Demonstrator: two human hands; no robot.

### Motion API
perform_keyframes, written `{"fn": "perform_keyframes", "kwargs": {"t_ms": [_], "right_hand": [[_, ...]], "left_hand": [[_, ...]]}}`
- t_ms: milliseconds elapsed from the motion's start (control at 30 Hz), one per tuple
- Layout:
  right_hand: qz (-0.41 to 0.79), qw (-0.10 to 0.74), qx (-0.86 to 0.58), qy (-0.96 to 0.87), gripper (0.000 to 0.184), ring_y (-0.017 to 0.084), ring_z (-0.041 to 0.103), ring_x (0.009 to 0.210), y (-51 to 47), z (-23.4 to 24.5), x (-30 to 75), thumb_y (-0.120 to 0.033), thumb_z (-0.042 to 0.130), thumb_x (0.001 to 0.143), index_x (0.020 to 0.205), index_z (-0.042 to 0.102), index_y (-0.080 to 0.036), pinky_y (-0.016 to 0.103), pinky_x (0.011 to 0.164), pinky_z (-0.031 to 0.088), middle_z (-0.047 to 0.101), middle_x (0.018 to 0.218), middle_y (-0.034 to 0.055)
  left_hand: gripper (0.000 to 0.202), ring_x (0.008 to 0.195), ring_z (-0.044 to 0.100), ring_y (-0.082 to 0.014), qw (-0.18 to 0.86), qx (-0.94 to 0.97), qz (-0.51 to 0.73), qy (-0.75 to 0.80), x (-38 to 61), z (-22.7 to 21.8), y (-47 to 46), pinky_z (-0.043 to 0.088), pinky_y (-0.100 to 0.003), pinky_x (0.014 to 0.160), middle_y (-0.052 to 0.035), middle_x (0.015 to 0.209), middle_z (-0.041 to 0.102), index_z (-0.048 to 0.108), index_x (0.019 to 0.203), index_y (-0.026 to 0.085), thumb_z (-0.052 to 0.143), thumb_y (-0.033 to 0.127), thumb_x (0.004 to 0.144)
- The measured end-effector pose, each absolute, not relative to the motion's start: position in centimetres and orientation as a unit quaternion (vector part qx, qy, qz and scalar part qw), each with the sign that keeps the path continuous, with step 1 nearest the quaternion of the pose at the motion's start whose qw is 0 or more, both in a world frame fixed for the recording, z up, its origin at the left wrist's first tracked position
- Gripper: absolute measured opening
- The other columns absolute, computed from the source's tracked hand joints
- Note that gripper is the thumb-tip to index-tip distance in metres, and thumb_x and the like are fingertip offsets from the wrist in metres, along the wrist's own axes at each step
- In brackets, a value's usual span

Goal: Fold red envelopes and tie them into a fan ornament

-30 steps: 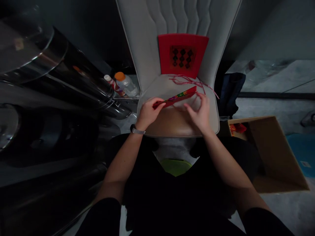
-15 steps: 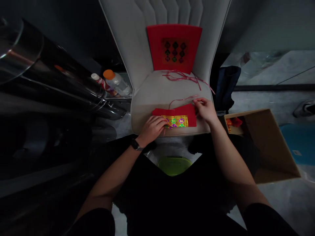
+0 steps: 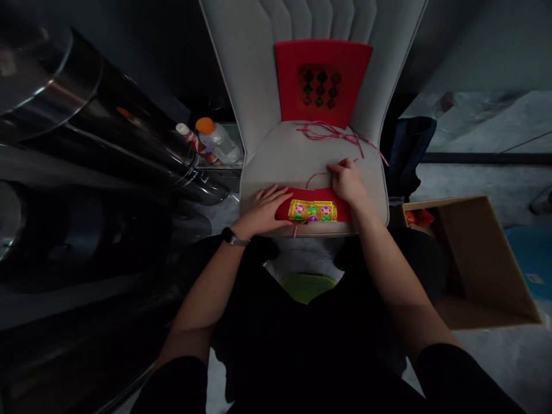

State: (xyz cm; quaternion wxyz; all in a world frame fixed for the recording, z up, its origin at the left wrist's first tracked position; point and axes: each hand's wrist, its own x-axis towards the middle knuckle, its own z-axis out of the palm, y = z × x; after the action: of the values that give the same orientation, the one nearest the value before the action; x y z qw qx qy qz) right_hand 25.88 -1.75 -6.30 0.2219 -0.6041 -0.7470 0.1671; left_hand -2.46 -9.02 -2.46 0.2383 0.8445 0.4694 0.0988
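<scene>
Pale chair seat [image 3: 276,155] bears a red packet [image 3: 313,210] lying crosswise, left hand [image 3: 264,210] spread flat on its left end, right hand [image 3: 346,183] pinching a pink cord [image 3: 314,176] beyond its far edge.

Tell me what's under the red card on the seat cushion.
The red card lies on the pale seat cushion, which shows beyond it; what is directly beneath it is covered.

This looks like a plain back room or store room. Big shiny metal pots [image 3: 103,132] lie at 9 o'clock. A soft grey chair [image 3: 254,69] stands at 12 o'clock. A cardboard box [image 3: 483,259] sits at 3 o'clock, on a bare grey floor [image 3: 483,178].
</scene>
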Motion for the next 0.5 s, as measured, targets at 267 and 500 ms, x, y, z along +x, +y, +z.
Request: {"fn": "perform_keyframes", "kwargs": {"t_ms": [267,500], "right_hand": [[0.163,0.226,-0.622,-0.732,0.032,0.034,0.062,0.106,-0.3,-7.2,27.2,-0.024,0.054,0.094,0.109,0.079,-0.012,0.056,0.1,0.05,0.069,0.114,0.0201],[0.101,0.189,-0.656,-0.724,0.021,0.034,0.068,0.102,-2.9,-3.0,25.0,-0.025,0.057,0.095,0.101,0.075,-0.016,0.063,0.109,0.039,0.076,0.101,0.0162]], "left_hand": [[0.073,0.158,0.033,-0.0374,0.261,0.838,0.04,0.478,-3.4,-2.9,-7.8,0.026,-0.06,0.127,-0.0138,0.167,0.044,0.058,0.148,0.024,0.081,0.051,0.084],[0.058,0.148,0.048,-0.0322,0.237,0.851,0.063,0.464,-3.6,-2.4,-8.1,0.032,-0.055,0.124,-0.0113,0.156,0.058,0.065,0.141,0.027,0.08,0.043,0.087]]}}
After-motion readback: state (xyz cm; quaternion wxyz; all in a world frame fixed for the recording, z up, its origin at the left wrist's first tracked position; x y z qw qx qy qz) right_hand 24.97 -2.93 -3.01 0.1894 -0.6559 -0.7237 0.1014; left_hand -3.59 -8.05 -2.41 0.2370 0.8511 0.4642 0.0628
